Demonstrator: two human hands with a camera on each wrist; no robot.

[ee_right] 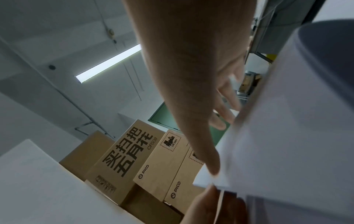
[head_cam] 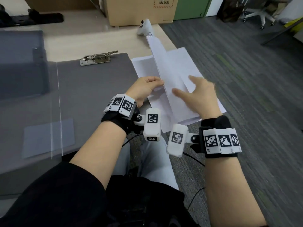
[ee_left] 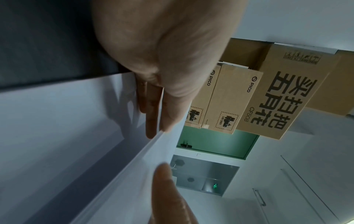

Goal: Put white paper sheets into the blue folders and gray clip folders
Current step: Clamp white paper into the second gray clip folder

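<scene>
The person sits at the counter [head_cam: 91, 35] with a gray clip folder [head_cam: 91, 89] lying open and flat on it. Its metal clip [head_cam: 98, 58] sits at the far edge. Just to the right of the folder is a pile of white paper sheets [head_cam: 183, 63], hanging a bit over the counter's edge.

The left hand [head_cam: 144, 89] pinches the near edge of one lifted sheet [head_cam: 164, 63] between thumb and fingers. The sheet stands up on its side, tilted, and reaches toward a white controller [head_cam: 145, 27] at the back. The right hand [head_cam: 201, 94] is spread, fingers straight, and lies flat against the sheet's other side.

Paper is very light and floppy. I think it will bend and flap if held by one corner only. It can also slide off the pile or crease if squeezed hard. A soft pinch at an edge, with the flat hand steadying it, looks like the best way to hold it. Sheets can stick together, so more than one may come up.

The sheet is not in the folder yet. Cardboard boxes [head_cam: 141, 10] stand behind.
</scene>
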